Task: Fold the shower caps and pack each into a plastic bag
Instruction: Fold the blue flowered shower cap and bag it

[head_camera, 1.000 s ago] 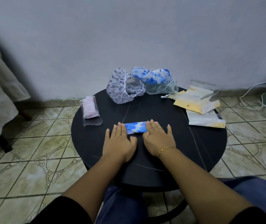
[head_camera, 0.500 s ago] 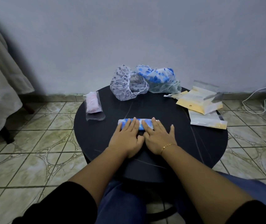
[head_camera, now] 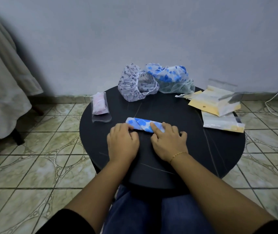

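One bagged pink cap (head_camera: pixel 99 105) at 10 o'clock; left hand (head_camera: pixel 122 144) pinches, right hand (head_camera: pixel 167 143) presses the blue-flowered cap strip (head_camera: pixel 141 125); two unfolded caps (head_camera: pixel 153 81) remain.

Only 1 view was given, from a camera on the person's head. It looked forward and steeply down over both forearms onto a round table (head_camera: pixel 219 149), which stood close in front, its near edge over the lap. The wide lens also took in tiled floor (head_camera: pixel 33 166) to the left and right and the wall (head_camera: pixel 134 31) just beyond the table's far edge. There was no 2nd view to share the scene.
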`<state>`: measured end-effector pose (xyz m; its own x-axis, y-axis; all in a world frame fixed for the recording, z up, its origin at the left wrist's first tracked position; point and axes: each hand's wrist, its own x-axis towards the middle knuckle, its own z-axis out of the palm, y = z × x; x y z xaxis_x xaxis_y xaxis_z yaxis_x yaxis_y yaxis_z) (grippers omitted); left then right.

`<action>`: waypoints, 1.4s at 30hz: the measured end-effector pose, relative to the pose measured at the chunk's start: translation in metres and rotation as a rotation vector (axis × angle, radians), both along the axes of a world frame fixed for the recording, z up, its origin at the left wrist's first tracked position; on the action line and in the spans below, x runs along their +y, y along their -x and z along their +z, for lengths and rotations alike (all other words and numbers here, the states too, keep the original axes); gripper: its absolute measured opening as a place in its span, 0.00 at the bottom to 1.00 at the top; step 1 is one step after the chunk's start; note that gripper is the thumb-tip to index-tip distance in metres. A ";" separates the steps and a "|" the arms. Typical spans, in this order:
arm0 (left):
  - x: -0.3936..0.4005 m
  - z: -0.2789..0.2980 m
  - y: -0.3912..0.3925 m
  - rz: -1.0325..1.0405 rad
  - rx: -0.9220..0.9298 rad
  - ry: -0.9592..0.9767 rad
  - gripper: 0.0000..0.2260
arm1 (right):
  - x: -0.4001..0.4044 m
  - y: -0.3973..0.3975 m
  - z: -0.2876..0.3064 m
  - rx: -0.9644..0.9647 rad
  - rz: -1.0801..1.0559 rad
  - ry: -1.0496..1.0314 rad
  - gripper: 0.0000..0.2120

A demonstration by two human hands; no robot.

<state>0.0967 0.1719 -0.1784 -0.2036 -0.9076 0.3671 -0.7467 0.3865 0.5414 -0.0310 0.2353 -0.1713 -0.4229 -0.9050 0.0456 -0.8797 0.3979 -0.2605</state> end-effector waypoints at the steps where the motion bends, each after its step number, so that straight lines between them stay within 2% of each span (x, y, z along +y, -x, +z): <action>1: 0.001 0.000 -0.001 -0.049 -0.054 0.017 0.10 | 0.001 0.002 0.000 -0.021 -0.012 0.070 0.22; 4: 0.002 -0.001 -0.001 -0.196 -0.191 0.056 0.12 | 0.003 0.009 0.003 -0.230 -0.050 0.220 0.18; 7: 0.002 0.002 0.002 -0.240 -0.191 0.019 0.11 | 0.000 0.015 0.001 -0.248 -0.057 0.172 0.18; 13: 0.011 0.013 0.025 -0.153 0.057 -0.374 0.15 | 0.000 0.016 0.000 -0.317 -0.053 0.172 0.15; 15: 0.012 0.014 0.036 -0.128 0.169 -0.480 0.14 | 0.001 0.019 -0.001 -0.496 -0.056 0.237 0.13; 17: 0.014 0.015 0.042 -0.173 0.314 -0.571 0.14 | 0.004 0.022 0.001 -0.861 -0.065 0.394 0.09; 19: 0.015 0.022 0.050 -0.242 0.446 -0.644 0.15 | 0.009 0.028 0.009 -1.170 -0.095 0.547 0.09; 24: 0.014 0.037 0.086 -0.379 0.486 -0.602 0.14 | 0.015 0.059 0.024 -1.358 -0.195 0.653 0.09; 27: 0.007 0.037 0.112 -0.410 0.503 -0.628 0.13 | 0.014 0.069 0.022 -1.311 -0.264 0.793 0.12; 31: -0.015 0.023 0.157 -0.407 0.466 -0.676 0.17 | 0.013 0.070 0.004 -1.054 -0.452 1.038 0.12; 35: -0.037 0.034 0.198 -0.384 0.629 -0.834 0.18 | 0.011 0.069 0.004 -0.913 -0.424 1.063 0.14; 38: -0.052 0.046 0.223 -0.412 0.703 -1.009 0.11 | 0.010 0.073 0.001 -0.916 -0.429 1.085 0.13; 42: -0.059 0.057 0.240 -0.383 0.767 -1.166 0.12 | 0.008 0.073 -0.001 -0.919 -0.398 1.074 0.13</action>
